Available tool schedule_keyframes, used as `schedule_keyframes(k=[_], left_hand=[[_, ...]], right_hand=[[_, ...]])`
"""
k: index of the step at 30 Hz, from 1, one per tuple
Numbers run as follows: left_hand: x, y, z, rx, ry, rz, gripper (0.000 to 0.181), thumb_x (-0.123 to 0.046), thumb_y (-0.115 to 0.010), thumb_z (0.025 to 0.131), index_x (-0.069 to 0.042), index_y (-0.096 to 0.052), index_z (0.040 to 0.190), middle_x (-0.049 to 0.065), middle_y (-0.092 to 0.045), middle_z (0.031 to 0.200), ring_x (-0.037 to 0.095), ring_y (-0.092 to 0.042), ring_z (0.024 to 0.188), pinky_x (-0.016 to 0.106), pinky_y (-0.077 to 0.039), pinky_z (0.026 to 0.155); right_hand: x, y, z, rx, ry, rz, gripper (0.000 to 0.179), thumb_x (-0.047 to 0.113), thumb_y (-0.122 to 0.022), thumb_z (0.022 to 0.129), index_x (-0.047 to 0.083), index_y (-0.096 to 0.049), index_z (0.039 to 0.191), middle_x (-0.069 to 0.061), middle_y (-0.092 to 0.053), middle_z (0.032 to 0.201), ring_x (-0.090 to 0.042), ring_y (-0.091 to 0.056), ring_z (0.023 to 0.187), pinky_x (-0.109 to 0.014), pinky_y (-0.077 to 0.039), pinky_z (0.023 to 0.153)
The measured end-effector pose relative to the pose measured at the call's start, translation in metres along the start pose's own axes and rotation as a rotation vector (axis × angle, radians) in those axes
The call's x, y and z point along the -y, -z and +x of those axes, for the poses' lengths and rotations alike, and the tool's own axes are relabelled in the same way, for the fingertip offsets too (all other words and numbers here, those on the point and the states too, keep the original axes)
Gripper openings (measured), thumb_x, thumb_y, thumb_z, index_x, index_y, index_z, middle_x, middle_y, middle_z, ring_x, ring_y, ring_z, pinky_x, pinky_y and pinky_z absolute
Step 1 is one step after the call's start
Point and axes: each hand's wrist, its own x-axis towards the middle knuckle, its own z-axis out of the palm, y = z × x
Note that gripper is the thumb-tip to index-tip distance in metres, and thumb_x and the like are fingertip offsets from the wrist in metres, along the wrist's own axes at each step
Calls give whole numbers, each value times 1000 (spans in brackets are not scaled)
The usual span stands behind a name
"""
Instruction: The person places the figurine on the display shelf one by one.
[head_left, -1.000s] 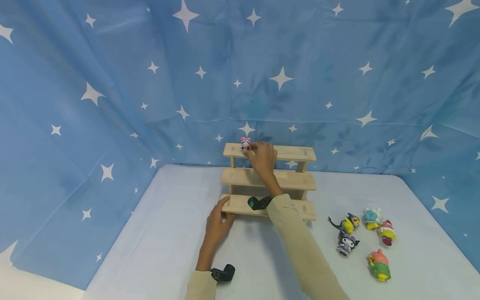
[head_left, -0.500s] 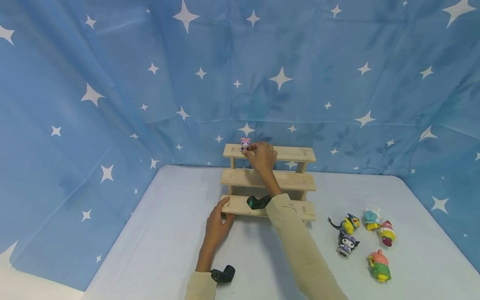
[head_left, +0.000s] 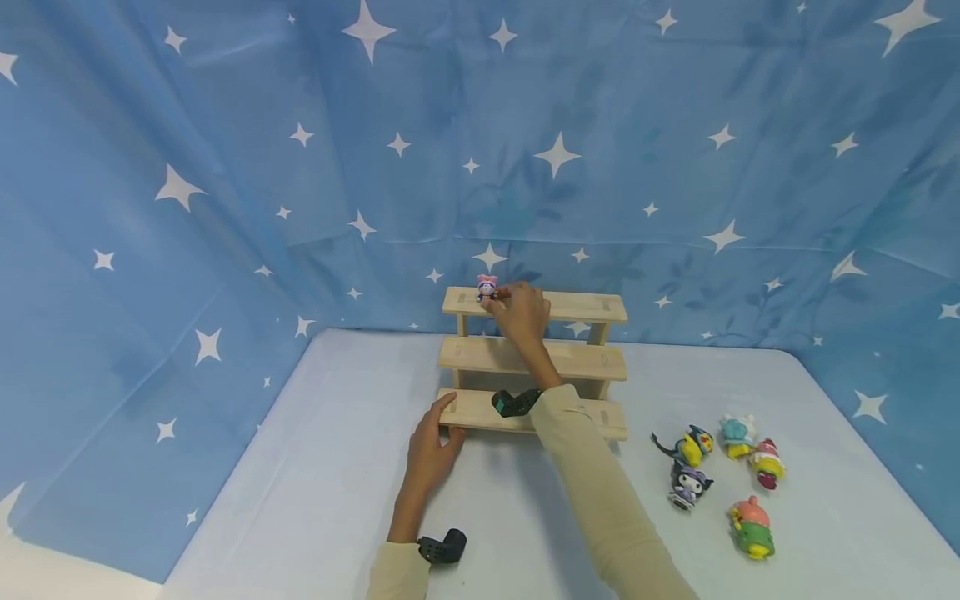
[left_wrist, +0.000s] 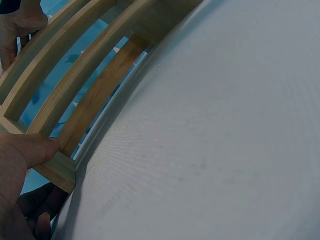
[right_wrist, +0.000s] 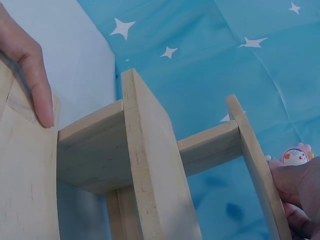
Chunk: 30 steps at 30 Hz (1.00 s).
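Note:
A three-tier wooden display shelf [head_left: 540, 358] stands at the back of the white table. On the left part of its top tier is a small figurine [head_left: 487, 287] with a pink hood, standing upright. My right hand [head_left: 523, 315] pinches the figurine from its right side; in the right wrist view the figurine's head [right_wrist: 295, 156] shows above that hand [right_wrist: 300, 192]. My left hand [head_left: 431, 450] grips the left end of the bottom tier, fingers on top and thumb at the front edge. The left wrist view shows the left thumb [left_wrist: 37, 150] against the wood.
Several figurines lie on the table to the right: a blue and yellow one with a tail [head_left: 692, 447], a purple and black one [head_left: 687, 486], a turquoise and white one [head_left: 738, 435], a red and yellow one [head_left: 767, 463] and a pink and green one [head_left: 752, 527]. A starry blue curtain [head_left: 375, 183] hangs behind.
The whole head view has shifted slightly. Both hands keep their places on the figurine and the shelf.

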Motion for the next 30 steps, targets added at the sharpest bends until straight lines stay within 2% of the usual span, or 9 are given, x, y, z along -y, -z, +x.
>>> schedule_keyframes(k=[7, 15, 22, 30], left_hand=[[3, 3, 0, -6, 1, -12, 61, -7, -66, 86, -20, -47, 143, 18, -54, 140, 38, -50, 131, 56, -41, 106], [5, 0, 0, -13, -40, -18, 61, -6, -66, 84, -18, -48, 141, 18, -57, 138, 38, -53, 128, 55, -43, 104], [3, 1, 2, 15, 10, -15, 62, -7, -66, 86, -22, -47, 142, 15, -55, 140, 35, -51, 132, 54, -40, 107], [3, 0, 0, 7, -8, -14, 61, -7, -65, 85, -21, -47, 142, 18, -55, 139, 38, -51, 130, 56, -41, 105]], right_hand=[[4, -2, 1, 15, -15, 0, 33, 38, -72, 87, 12, -75, 107, -9, -68, 117, -33, -56, 114, -50, -39, 95], [3, -1, 1, 5, -29, 5, 31, 36, -72, 87, 11, -74, 106, -9, -68, 115, -33, -55, 111, -50, -38, 94], [1, -1, 1, 3, -24, 5, 31, 35, -72, 87, 11, -75, 106, -9, -68, 115, -32, -56, 110, -50, -38, 93], [1, -1, 1, -5, -23, 3, 30, 36, -73, 87, 11, -75, 103, -8, -69, 112, -31, -56, 107, -49, -39, 91]])
